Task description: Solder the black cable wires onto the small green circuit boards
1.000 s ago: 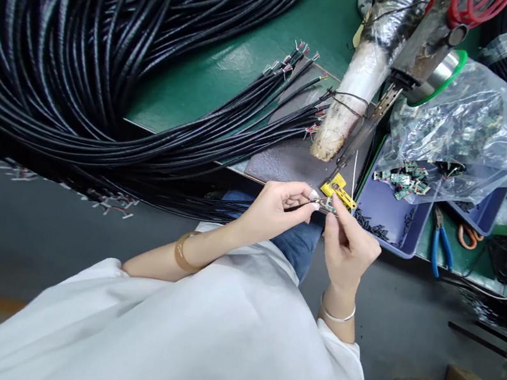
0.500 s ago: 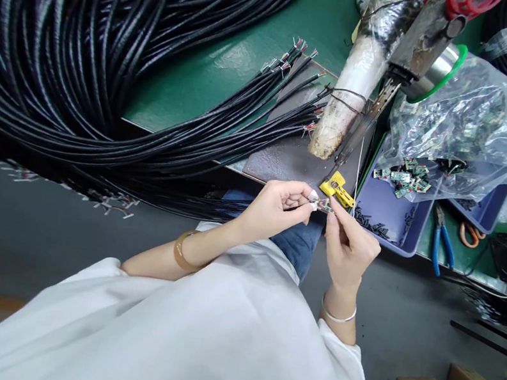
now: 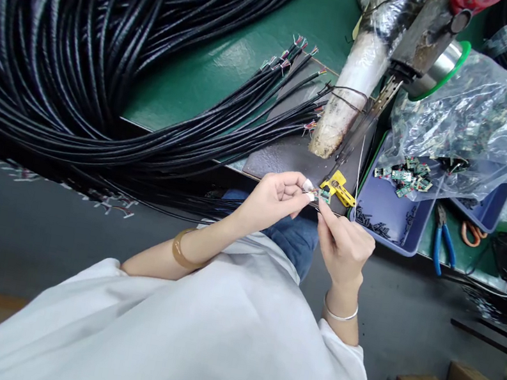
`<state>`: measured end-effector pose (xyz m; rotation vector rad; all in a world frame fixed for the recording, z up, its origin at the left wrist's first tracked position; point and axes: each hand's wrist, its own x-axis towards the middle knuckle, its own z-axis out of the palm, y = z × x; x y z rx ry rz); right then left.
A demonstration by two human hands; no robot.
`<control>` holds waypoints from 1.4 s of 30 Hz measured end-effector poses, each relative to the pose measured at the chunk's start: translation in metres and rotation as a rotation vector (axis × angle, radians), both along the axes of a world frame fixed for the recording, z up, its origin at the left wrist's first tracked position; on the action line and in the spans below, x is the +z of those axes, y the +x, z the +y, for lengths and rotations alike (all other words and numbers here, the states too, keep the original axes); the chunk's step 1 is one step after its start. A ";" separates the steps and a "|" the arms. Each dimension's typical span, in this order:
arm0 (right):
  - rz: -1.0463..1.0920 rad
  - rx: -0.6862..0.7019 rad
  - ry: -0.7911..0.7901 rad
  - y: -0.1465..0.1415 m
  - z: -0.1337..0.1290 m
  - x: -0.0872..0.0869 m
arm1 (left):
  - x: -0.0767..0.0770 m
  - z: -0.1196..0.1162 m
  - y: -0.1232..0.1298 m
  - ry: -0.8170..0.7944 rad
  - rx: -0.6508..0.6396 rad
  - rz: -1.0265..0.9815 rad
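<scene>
My left hand (image 3: 276, 199) is closed in a pinch, with the thin coloured wires of a cable (image 3: 310, 190) at its fingertips. Just beyond them is a small green circuit board (image 3: 324, 195). The thumb and forefinger of my right hand (image 3: 346, 239) are closed at the board's near edge. Both hands meet over the bench edge, close to a yellow holder (image 3: 339, 187) under the tip of a soldering iron (image 3: 359, 133). My fingers hide where the wires and board come together.
Black cables (image 3: 185, 133) with stripped ends cover the left side. A wrapped white tube (image 3: 347, 95) leans beside the iron. To the right are a purple tray (image 3: 409, 232) with circuit boards (image 3: 406, 177), a plastic bag (image 3: 479, 117), blue-handled pliers (image 3: 444, 241) and a solder spool (image 3: 441, 69).
Both hands have shifted slightly up and left with the board and wires. The green face of the board now shows more clearly.
</scene>
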<state>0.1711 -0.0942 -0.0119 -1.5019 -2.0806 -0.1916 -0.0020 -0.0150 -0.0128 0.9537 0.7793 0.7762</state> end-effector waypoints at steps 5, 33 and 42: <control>0.578 -0.215 0.010 -0.009 -0.004 0.007 | -0.001 -0.004 0.003 0.131 0.073 0.060; 0.531 -0.098 -0.010 -0.022 0.031 0.014 | 0.010 0.015 0.011 0.209 0.071 0.133; 0.543 -0.105 -0.020 -0.020 0.032 0.012 | 0.007 0.015 0.012 0.292 0.107 0.193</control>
